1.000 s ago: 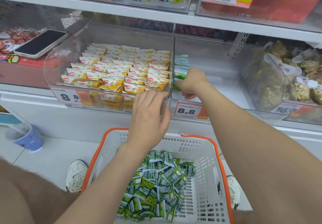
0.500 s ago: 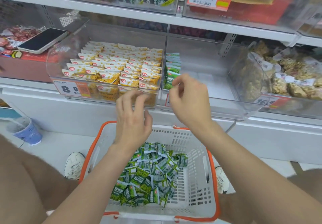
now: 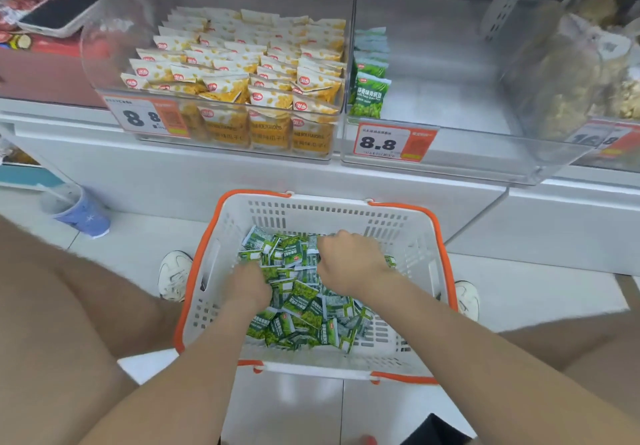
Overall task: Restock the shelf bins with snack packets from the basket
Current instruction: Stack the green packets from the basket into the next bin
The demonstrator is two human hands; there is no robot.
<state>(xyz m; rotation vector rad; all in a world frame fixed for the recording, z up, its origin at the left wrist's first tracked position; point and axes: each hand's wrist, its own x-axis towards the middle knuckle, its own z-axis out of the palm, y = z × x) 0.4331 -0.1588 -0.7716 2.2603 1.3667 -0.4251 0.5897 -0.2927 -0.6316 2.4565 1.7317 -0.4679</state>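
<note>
both hands work in the basket, the right hand curled round a clutch of green packets and the left hand dug in with fingers hidden so its hold cannot be told, and each should gather a flat, same-facing stack for the half-bare bin above.

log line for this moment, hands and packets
step: grab | left grip: dug into green snack packets, fingers hidden | right grip: curled on packets | basket: on floor | clear bin: one green row at left wall
</note>
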